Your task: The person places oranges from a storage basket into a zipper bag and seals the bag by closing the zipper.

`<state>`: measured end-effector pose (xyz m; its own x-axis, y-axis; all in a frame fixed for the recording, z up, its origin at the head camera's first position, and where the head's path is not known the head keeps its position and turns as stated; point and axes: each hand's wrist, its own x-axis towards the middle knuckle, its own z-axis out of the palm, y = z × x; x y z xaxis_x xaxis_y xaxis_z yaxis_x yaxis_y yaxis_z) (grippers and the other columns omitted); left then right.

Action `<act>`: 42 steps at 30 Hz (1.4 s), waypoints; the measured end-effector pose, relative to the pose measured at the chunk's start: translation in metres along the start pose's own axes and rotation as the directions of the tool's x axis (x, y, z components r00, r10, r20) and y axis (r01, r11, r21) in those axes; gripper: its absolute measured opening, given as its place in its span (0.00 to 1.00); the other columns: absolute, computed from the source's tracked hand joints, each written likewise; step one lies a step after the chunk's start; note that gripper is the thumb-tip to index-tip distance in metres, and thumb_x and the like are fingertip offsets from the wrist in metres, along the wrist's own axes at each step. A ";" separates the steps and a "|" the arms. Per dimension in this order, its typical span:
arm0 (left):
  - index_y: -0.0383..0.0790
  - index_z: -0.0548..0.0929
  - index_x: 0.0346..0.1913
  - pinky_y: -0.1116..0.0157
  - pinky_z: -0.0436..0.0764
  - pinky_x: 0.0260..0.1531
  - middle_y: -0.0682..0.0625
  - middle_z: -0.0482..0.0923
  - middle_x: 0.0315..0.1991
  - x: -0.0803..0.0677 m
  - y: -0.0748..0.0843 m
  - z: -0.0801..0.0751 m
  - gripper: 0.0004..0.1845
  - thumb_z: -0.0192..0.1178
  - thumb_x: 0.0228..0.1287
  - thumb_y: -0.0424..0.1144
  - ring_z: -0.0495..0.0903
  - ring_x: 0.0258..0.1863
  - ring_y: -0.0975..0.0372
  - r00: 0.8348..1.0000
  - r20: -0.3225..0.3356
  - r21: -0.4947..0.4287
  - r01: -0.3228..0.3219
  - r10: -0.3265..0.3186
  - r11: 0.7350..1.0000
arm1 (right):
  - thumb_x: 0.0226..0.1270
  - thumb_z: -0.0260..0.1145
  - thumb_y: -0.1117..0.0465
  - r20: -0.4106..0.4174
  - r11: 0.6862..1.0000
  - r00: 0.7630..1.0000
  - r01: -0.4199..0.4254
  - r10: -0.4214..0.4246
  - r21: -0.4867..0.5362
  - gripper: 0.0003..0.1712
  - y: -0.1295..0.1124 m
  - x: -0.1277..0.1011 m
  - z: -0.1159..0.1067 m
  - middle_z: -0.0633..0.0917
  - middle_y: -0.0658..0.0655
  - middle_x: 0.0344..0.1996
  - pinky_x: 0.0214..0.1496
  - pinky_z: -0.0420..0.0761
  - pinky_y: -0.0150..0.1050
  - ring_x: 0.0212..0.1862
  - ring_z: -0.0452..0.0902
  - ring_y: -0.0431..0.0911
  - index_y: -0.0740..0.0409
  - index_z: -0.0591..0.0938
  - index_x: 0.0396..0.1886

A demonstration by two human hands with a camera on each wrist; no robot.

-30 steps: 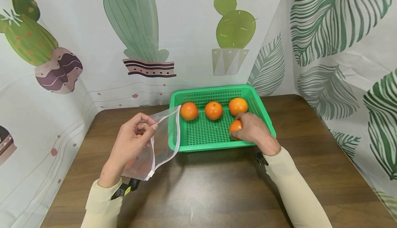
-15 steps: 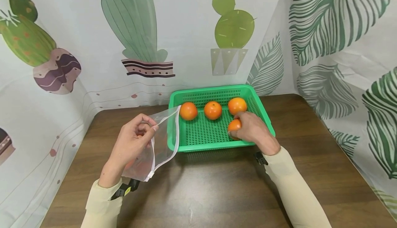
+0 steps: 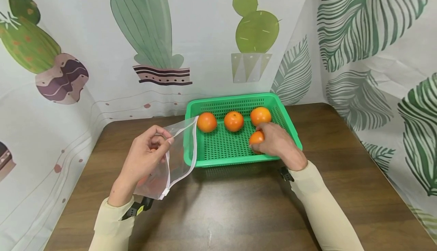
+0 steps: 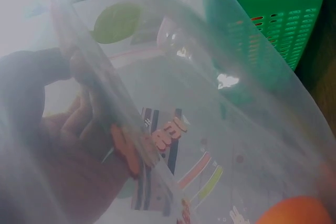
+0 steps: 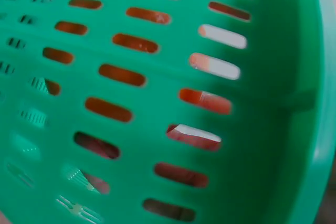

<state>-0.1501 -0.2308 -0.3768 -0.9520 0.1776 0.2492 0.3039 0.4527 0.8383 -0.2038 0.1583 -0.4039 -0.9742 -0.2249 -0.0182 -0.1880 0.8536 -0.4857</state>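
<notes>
My left hand [image 3: 145, 156] pinches the upper edge of a clear slider zip bag [image 3: 181, 150] between thumb and fingers. The bag's mouth gapes toward the basket, and its white slider hangs at the lower corner. Inside the bag, orange shows low down, seen as a rounded tomato [image 4: 296, 212] in the left wrist view. My right hand [image 3: 278, 143] reaches into the green basket [image 3: 223, 163] with its fingers curled round an orange-red tomato [image 3: 257, 139] near the front right. The palm hides part of that tomato. Through the basket's slots, the right wrist view shows orange skin and fingers.
Along the basket's back lie three more tomatoes: one at left [image 3: 206, 122], one in the middle [image 3: 233, 121], and one at right [image 3: 261, 116]. The basket stands on a brown wooden table [image 3: 218, 213], against a printed cloth backdrop [image 3: 208, 35].
The tomato in my right hand has shifted very slightly left within the basket. My left hand and the bag hold still; the head view drifts a little.
</notes>
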 end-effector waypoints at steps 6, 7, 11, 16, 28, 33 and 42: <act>0.44 0.81 0.47 0.63 0.73 0.18 0.49 0.79 0.21 0.000 0.000 0.001 0.04 0.66 0.76 0.36 0.77 0.17 0.56 1.000 0.001 0.009 -0.003 0.003 1.000 | 0.52 0.78 0.55 -0.008 1.000 1.000 0.008 -0.008 0.016 0.22 -0.002 -0.001 -0.001 0.82 0.56 0.33 0.37 0.76 0.44 0.36 0.77 0.52 0.58 0.82 0.44; 0.44 0.81 0.47 0.63 0.73 0.18 0.49 0.79 0.22 0.000 0.000 0.001 0.04 0.66 0.76 0.36 0.77 0.17 0.56 1.000 0.001 0.008 -0.003 0.003 1.000 | 0.53 0.78 0.55 -0.009 1.000 1.000 0.010 -0.009 0.019 0.22 -0.003 -0.001 -0.001 0.82 0.56 0.34 0.37 0.76 0.45 0.36 0.77 0.52 0.58 0.82 0.45; 0.44 0.81 0.47 0.63 0.74 0.18 0.49 0.79 0.22 0.000 0.000 0.001 0.04 0.66 0.76 0.35 0.77 0.17 0.56 1.000 0.002 0.004 -0.002 0.002 1.000 | 0.53 0.78 0.56 -0.013 0.999 1.000 0.013 -0.013 0.032 0.22 -0.006 -0.001 -0.003 0.83 0.56 0.34 0.37 0.77 0.45 0.36 0.77 0.52 0.58 0.82 0.46; 0.44 0.81 0.47 0.63 0.74 0.18 0.49 0.79 0.22 0.000 -0.001 0.001 0.04 0.66 0.75 0.35 0.77 0.17 0.56 1.000 0.001 0.000 -0.002 0.002 1.000 | 0.53 0.78 0.57 -0.017 0.999 1.000 0.026 -0.025 0.033 0.21 -0.011 0.001 -0.004 0.83 0.56 0.33 0.37 0.76 0.45 0.35 0.77 0.52 0.58 0.82 0.46; 0.44 0.81 0.47 0.63 0.72 0.17 0.49 0.79 0.22 0.000 0.000 0.001 0.04 0.66 0.76 0.36 0.77 0.17 0.55 1.000 0.003 0.003 0.005 -0.005 1.000 | 0.53 0.79 0.56 -0.016 0.998 1.000 0.025 -0.024 0.058 0.23 -0.021 0.001 -0.005 0.84 0.56 0.35 0.37 0.78 0.45 0.36 0.78 0.52 0.59 0.83 0.48; 0.45 0.81 0.47 0.63 0.71 0.16 0.49 0.78 0.22 0.000 -0.001 0.002 0.04 0.66 0.76 0.36 0.77 0.17 0.55 1.000 0.005 0.009 0.003 -0.003 1.000 | 0.54 0.79 0.56 -0.014 0.996 0.999 0.047 -0.046 0.073 0.22 -0.026 0.003 -0.003 0.84 0.55 0.34 0.36 0.78 0.44 0.35 0.78 0.51 0.59 0.83 0.46; 0.44 0.81 0.47 0.63 0.73 0.17 0.49 0.79 0.22 0.000 0.000 0.002 0.04 0.66 0.76 0.37 0.77 0.17 0.55 1.000 0.010 -0.007 0.015 -0.015 1.000 | 0.54 0.80 0.57 -0.021 0.996 0.998 0.056 -0.054 0.075 0.19 -0.033 0.003 -0.002 0.83 0.55 0.34 0.35 0.79 0.44 0.35 0.78 0.50 0.58 0.84 0.43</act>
<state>-0.1504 -0.2288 -0.3778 -0.9561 0.1795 0.2315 0.2890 0.4495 0.8452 -0.2012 0.1308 -0.3860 -0.9649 -0.2613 0.0264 -0.2323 0.8023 -0.5498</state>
